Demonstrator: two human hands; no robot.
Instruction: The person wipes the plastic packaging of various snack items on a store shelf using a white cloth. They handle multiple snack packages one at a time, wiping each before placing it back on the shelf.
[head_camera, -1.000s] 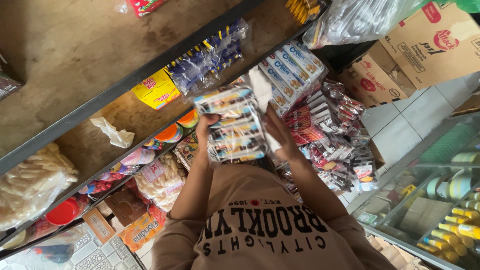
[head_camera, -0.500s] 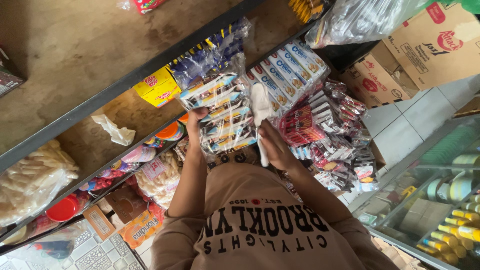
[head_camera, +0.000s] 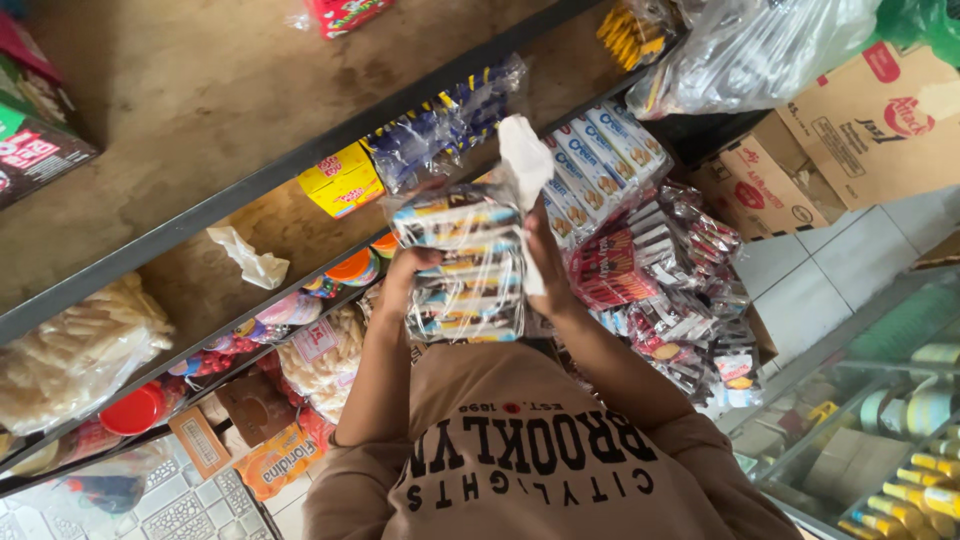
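A clear plastic bag of small snack packs (head_camera: 465, 265) is held up in front of the shop shelf (head_camera: 300, 170) by both hands. The left hand (head_camera: 405, 275) is closed on its left edge, fingers (head_camera: 425, 258) curled onto the plastic. The bag's knotted white top (head_camera: 525, 160) is pinched by the right hand (head_camera: 545, 265), just beside the blue biscuit packs (head_camera: 600, 160).

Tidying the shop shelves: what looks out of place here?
A crumpled white wrapper lies loose on the bare shelf, left of both hands holding the clear multipack; it looks like litter.
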